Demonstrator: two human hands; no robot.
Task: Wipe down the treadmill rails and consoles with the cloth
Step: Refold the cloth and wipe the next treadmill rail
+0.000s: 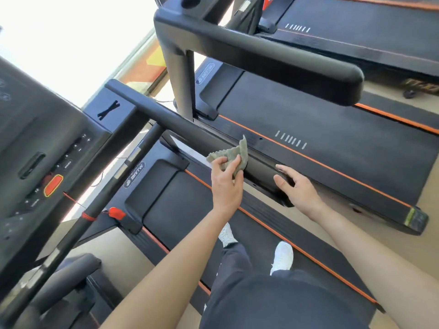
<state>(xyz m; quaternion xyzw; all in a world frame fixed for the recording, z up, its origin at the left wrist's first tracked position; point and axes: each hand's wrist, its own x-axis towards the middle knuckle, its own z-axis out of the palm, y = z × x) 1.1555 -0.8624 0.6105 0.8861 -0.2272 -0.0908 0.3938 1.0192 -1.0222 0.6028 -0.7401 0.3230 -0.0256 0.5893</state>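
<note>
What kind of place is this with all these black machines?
Probably a gym: treadmills stand side by side, with handrails and a console with an orange button.

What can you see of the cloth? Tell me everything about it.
The cloth is a small piece of grey-green, soft-looking fabric with a zigzag-cut edge. It is crumpled, with one corner sticking up, and it lies against the top of the black handrail. The left hand pinches it between thumb and fingers. The right hand is further along the rail and does not touch the cloth.
</note>
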